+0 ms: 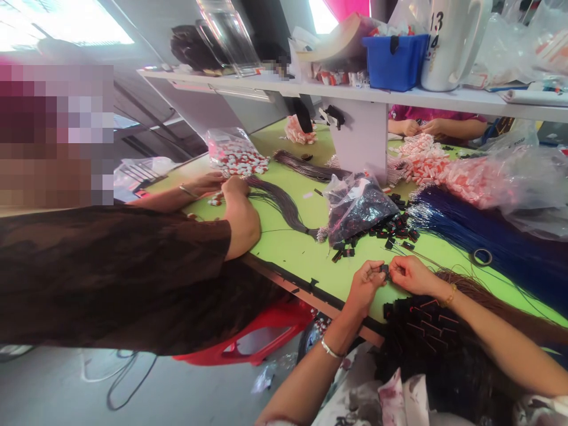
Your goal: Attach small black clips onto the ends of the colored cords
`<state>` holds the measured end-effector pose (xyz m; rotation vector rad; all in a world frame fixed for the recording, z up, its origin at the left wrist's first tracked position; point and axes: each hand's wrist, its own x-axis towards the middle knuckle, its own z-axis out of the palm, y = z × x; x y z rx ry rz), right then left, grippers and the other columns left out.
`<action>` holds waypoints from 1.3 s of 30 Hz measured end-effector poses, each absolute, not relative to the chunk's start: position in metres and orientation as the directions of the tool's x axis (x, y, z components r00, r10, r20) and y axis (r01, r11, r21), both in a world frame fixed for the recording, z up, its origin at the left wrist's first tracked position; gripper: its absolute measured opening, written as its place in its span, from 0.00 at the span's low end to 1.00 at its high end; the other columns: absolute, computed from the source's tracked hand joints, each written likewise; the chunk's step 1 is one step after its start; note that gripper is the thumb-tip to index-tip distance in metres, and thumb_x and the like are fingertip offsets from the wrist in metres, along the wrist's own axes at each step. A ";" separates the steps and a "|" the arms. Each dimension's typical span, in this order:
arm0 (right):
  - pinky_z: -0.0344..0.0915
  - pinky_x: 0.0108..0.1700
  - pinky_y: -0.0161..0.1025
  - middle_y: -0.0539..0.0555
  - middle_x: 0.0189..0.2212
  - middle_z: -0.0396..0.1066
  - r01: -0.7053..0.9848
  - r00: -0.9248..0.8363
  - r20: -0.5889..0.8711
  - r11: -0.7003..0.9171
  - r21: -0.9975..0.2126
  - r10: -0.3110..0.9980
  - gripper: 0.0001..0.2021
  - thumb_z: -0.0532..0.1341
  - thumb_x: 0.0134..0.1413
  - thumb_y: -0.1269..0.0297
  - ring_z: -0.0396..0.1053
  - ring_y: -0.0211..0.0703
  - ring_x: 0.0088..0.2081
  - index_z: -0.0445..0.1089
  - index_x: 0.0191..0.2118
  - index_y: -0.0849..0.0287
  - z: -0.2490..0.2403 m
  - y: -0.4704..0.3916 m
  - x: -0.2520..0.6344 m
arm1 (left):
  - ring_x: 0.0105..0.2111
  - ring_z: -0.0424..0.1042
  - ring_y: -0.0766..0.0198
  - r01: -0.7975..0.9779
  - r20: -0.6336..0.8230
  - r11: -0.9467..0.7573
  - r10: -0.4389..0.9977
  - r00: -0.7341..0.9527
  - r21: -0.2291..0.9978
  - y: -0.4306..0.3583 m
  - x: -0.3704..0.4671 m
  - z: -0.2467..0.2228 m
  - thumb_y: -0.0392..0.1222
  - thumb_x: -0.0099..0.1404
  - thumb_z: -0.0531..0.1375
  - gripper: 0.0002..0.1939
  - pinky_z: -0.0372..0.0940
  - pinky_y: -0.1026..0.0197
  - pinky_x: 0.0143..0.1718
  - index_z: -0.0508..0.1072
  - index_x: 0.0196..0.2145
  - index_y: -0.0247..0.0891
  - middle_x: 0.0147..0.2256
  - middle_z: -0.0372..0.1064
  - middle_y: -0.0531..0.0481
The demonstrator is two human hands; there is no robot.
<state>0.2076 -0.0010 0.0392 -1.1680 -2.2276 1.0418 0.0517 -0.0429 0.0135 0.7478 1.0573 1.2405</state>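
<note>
My left hand [369, 283] pinches a small black plastic connector [384, 271] above the green tabletop, close to its front edge. Right beside it, my right hand [412, 275] has its fingers closed at the connector's other side; whatever sits between those fingertips is hidden. Just beyond both hands lies a pile of black connectors [393, 231], partly under a clear plastic bag [357, 207] of dark parts. Thin brown wires [488, 302] run beneath my right forearm. A thick bundle of dark blue wires [483, 248] with pale tips lies farther right.
At the left, a co-worker's arms [242, 219] reach over a bag of red and white parts [235, 154]. Another person's hands [421, 126] show behind the shelf [306, 89]. A blue bin [394, 62] and white mug [452, 44] stand on it. A red stool [248, 337] is below.
</note>
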 end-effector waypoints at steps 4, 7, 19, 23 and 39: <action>0.49 0.23 0.30 0.46 0.17 0.62 0.559 -0.568 0.015 0.399 -0.727 0.823 0.04 0.55 0.48 0.71 0.55 0.32 0.20 0.64 0.25 0.60 0.041 0.000 0.208 | 0.25 0.65 0.69 -0.330 -0.214 0.206 0.977 0.011 0.921 -0.043 0.050 0.012 0.39 0.48 0.67 0.15 0.61 0.64 0.29 0.72 0.35 0.34 0.27 0.68 0.52; 0.51 0.26 0.31 0.48 0.21 0.66 0.663 -0.426 0.095 0.382 -0.644 0.900 0.07 0.53 0.54 0.67 0.59 0.35 0.23 0.66 0.29 0.59 0.047 0.004 0.213 | 0.25 0.65 0.69 -0.306 -0.235 0.233 0.971 0.030 0.923 -0.041 0.044 0.013 0.39 0.48 0.67 0.15 0.61 0.63 0.30 0.72 0.35 0.34 0.27 0.68 0.52; 0.56 0.30 0.34 0.50 0.26 0.71 0.731 -0.252 0.061 0.232 -0.642 0.966 0.05 0.56 0.51 0.65 0.65 0.39 0.27 0.68 0.34 0.57 0.035 0.016 0.220 | 0.29 0.66 0.67 -0.280 -0.277 0.287 0.958 0.076 0.916 -0.041 0.036 0.014 0.38 0.49 0.65 0.16 0.61 0.62 0.32 0.72 0.37 0.34 0.29 0.68 0.50; 0.61 0.30 0.34 0.50 0.26 0.69 0.384 -0.254 0.142 0.234 -0.893 0.957 0.07 0.57 0.51 0.61 0.64 0.37 0.26 0.67 0.32 0.59 0.033 0.020 0.216 | 0.30 0.66 0.67 -0.349 -0.279 0.293 0.956 0.091 0.890 -0.041 0.040 0.015 0.37 0.50 0.64 0.16 0.59 0.64 0.32 0.71 0.39 0.36 0.31 0.68 0.50; 0.53 0.24 0.31 0.46 0.17 0.62 0.474 -0.323 0.057 0.214 -0.854 0.945 0.05 0.56 0.44 0.68 0.57 0.33 0.21 0.65 0.21 0.61 0.043 0.003 0.213 | 0.32 0.68 0.69 -0.680 -0.358 0.382 0.915 0.184 0.626 -0.032 0.055 0.016 0.32 0.47 0.68 0.18 0.62 0.66 0.35 0.70 0.36 0.36 0.32 0.68 0.52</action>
